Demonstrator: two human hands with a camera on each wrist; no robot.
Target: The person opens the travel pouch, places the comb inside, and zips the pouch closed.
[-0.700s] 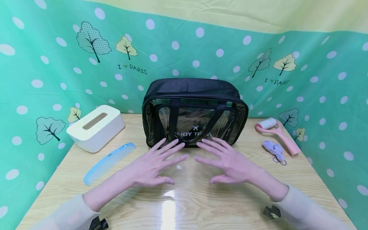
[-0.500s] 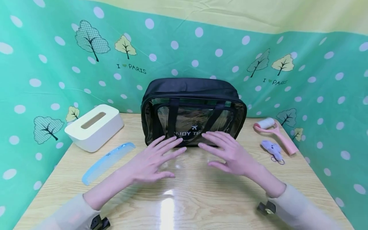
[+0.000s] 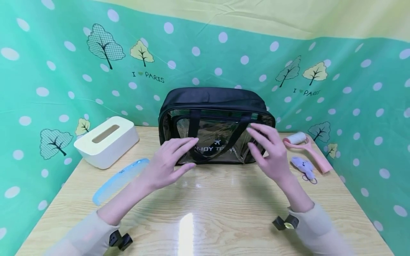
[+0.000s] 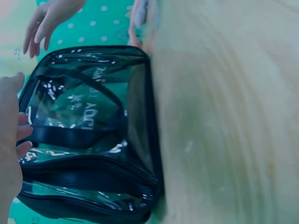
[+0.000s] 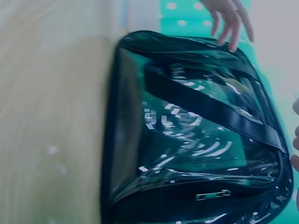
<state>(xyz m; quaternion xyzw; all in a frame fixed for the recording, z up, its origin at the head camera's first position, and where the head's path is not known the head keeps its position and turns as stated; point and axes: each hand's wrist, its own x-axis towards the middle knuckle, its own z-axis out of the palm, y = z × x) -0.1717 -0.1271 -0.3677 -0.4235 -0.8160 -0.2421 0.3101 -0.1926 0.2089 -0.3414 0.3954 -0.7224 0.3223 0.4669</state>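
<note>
A black travel bag (image 3: pixel 211 97) with a see-through front stands upright at the back of the table, with printed lettering and a dark handle strap (image 3: pixel 194 128) hanging down its front. My left hand (image 3: pixel 163 161) is in front of the bag's lower left part, fingers relaxed and pointing inward, holding nothing. On the other side my right hand (image 3: pixel 270 153) is raised before the bag's right part, its fingers spread and slightly bent, holding nothing. The right wrist view shows the bag's zip pull (image 5: pixel 212 195) close up.
To the left are a white tissue box (image 3: pixel 105 142) and a blue comb (image 3: pixel 120 181). A pink-handled lint roller (image 3: pixel 309 149) and a small purple plush keyring (image 3: pixel 302 167) lie on the right. A polka-dot green curtain (image 3: pixel 179 42) hangs behind the table (image 3: pixel 217 220).
Both hands have risen towards the bag and moved apart. The right hand has travelled up and to the right, its fingers bending. The bag and the other things have stayed in place.
</note>
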